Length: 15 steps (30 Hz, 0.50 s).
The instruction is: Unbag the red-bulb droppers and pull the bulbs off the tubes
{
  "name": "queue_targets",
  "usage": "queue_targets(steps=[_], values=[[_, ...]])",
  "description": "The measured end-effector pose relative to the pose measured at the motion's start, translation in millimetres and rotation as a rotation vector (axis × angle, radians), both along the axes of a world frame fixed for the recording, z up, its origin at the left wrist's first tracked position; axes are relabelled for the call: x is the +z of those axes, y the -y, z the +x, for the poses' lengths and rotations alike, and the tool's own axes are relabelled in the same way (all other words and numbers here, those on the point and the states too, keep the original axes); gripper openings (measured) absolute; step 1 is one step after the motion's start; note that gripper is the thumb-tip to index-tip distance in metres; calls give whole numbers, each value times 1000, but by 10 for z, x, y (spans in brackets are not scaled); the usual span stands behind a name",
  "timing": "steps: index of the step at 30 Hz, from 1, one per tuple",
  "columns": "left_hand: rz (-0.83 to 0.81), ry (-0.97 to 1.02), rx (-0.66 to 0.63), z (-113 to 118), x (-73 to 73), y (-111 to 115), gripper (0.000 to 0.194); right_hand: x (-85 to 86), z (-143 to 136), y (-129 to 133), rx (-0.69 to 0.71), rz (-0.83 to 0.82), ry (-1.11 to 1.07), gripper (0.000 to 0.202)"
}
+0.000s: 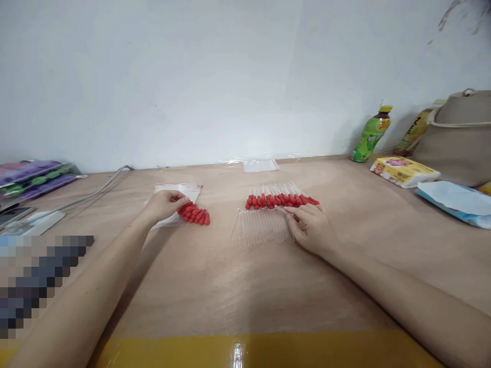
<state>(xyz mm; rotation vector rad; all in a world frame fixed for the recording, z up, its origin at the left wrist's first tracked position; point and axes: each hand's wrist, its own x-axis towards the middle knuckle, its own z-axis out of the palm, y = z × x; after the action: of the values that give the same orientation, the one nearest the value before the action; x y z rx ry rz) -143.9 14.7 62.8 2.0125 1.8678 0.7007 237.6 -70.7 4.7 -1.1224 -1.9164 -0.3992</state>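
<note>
Over a pile of red rubber bulbs (199,216), my left hand (169,203) pinches at a bulb on the upper left edge, its fingertips partly hiding it. The pile lies against a clear plastic bag (169,221), partly under that hand. My right hand (312,225) is closed on a thin clear dropper tube (283,210), its tip pointing left. Beneath and beside those fingers, a row of loose clear tubes (261,227) lies on the table. Just behind it runs a row of red-bulbed droppers (274,200), their thin stems pointing to the wall.
A small clear bag (261,165) lies by the wall. On the right are a green drink bottle (371,135), a tissue pack (404,171), a blue-white packet (456,203) and a beige bag (454,138). Purple-green packs (36,176) and a grey cable (94,192) lie left.
</note>
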Motion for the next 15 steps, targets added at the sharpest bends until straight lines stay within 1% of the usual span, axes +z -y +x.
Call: queue_targets(steps=[1, 3, 5, 6, 7, 8, 9, 10, 12, 13, 14, 15], values=[[19, -32, 19, 11, 29, 15, 33, -1, 0, -1, -1, -1, 1, 20], [144, -116, 97, 60, 94, 58, 32, -11, 2, -7, 0, -5, 2, 20], [355, -171, 179, 164, 137, 127, 29, -30, 1, -18, 6, -7, -3, 20], [468, -177, 189, 243, 140, 175, 28, -41, -2, -25, 11, -8, -3, 19], [565, -164, 154, 340, 127, 233, 27, -51, -6, -31, 13, -8, -2, 18], [631, -145, 68, 453, 97, 303, 27, -61, -10, -36, 14, -5, 1, 18], [661, -142, -70, 579, 52, 382, 27, -69, -16, -40, 16, -2, 8, 17], [630, -150, -222, 714, -6, 469, 26, -75, -23, -43, 19, 0, 18, 17], [497, -164, -457, 984, -141, 646, 28, -86, -36, -47, 26, 2, 40, 17], [416, -191, -545, 1107, -209, 726, 33, -92, -43, -49, 31, 1, 53, 17], [375, -218, -601, 1214, -272, 794, 39, -99, -51, -52, 36, -3, 67, 17], [336, -247, -615, 1301, -325, 846, 45, -108, -59, -56, 40, -8, 82, 17]])
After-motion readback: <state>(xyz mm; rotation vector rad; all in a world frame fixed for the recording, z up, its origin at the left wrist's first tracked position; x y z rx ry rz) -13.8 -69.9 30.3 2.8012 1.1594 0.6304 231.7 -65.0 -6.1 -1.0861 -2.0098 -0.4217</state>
